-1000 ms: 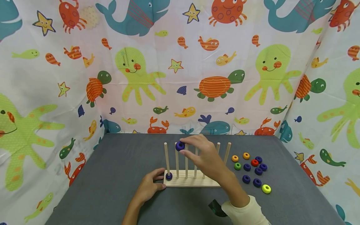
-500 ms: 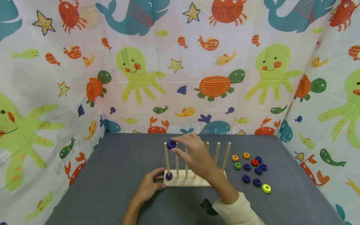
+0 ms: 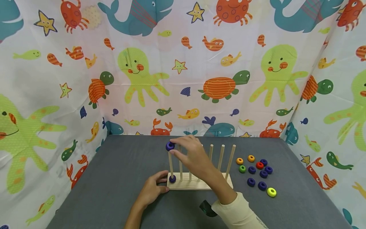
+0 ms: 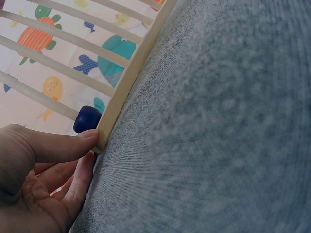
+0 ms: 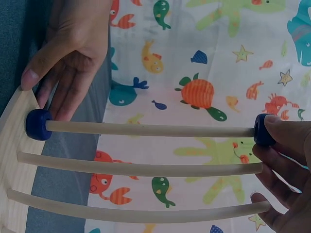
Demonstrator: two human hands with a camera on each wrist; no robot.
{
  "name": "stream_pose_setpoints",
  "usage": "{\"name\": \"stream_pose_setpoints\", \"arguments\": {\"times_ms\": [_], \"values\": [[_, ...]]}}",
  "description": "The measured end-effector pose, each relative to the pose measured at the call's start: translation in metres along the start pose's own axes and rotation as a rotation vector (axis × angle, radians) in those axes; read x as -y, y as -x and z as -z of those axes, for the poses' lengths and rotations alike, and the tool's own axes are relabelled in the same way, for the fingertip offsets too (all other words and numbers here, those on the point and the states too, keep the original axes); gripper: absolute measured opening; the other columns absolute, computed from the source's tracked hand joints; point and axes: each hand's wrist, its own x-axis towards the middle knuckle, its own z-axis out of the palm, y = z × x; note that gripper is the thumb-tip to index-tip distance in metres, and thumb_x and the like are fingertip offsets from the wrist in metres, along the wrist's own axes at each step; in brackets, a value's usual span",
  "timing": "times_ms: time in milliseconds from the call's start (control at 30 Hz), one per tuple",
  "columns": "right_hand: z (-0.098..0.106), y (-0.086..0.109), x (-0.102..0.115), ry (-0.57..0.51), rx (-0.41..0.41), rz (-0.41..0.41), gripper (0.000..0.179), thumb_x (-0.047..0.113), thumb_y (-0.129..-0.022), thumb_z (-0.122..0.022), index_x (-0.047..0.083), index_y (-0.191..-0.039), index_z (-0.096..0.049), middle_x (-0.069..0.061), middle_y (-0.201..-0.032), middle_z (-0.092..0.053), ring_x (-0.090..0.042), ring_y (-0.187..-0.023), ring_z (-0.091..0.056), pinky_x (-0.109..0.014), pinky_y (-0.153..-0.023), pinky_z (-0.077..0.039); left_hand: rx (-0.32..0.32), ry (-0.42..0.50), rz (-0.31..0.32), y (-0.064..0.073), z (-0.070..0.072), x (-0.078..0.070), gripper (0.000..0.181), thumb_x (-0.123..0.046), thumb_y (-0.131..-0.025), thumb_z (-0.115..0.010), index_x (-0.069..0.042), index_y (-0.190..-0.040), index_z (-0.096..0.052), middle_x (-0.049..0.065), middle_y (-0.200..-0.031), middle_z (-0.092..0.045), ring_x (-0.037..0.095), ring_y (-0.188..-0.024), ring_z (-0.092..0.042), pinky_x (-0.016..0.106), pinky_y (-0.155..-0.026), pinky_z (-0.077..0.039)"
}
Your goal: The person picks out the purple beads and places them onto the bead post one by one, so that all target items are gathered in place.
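My right hand (image 3: 194, 157) pinches a dark blue ring bead (image 3: 170, 146) between thumb and index finger. In the right wrist view this blue bead (image 5: 263, 130) sits at the tip of the end peg (image 5: 150, 129); whether the peg has entered its hole cannot be told. The wooden peg stand (image 3: 200, 185) carries a row of several upright pegs. Around the foot of its leftmost peg lies another blue bead (image 3: 172, 179). My left hand (image 3: 153, 190) holds the stand's left end, with the thumb (image 4: 77, 145) on the edge of the base and fingers behind it.
Loose beads lie on the grey tabletop (image 3: 120, 165) right of the stand: several blue beads (image 3: 252, 170), a red bead (image 3: 259, 165), a green bead (image 3: 242, 169), a yellow bead (image 3: 271, 192) and two orange beads (image 3: 251, 158). A patterned curtain (image 3: 183, 86) surrounds the table's back and sides.
My right hand has carried the blue bead leftward, from near the second peg to the top of the leftmost peg. The left hand has kept its hold on the stand.
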Motion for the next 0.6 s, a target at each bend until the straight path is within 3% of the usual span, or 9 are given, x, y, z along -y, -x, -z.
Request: {"name": "stream_pose_setpoints", "arguments": {"times_ms": [400, 600], "values": [[-0.0019, -0.0061, 0.0001, 0.001, 0.019, -0.022, 0.036, 0.020, -0.098, -0.077, 0.009, -0.132, -0.074, -0.005, -0.127, -0.074, -0.026, -0.119, -0.063, -0.050, -0.100, -0.054, 0.009, 0.003, 0.010, -0.0006, 0.0000, 0.0004, 0.068, 0.001, -0.086, -0.080, 0.000, -0.150, -0.056, 0.022, -0.147, -0.062, 0.040, -0.130, -0.064, 0.043, -0.095, -0.060], [-0.0029, -0.0066, -0.0007, 0.009, 0.044, -0.038, 0.037, 0.021, -0.099, -0.077, 0.010, -0.134, -0.073, -0.004, -0.128, -0.074, -0.025, -0.121, -0.062, -0.049, -0.102, -0.054, 0.005, 0.009, 0.008, 0.0006, -0.0002, -0.0016, 0.068, 0.001, -0.086, -0.081, 0.001, -0.149, -0.057, 0.022, -0.148, -0.061, 0.041, -0.130, -0.064, 0.045, -0.096, -0.059]]}}
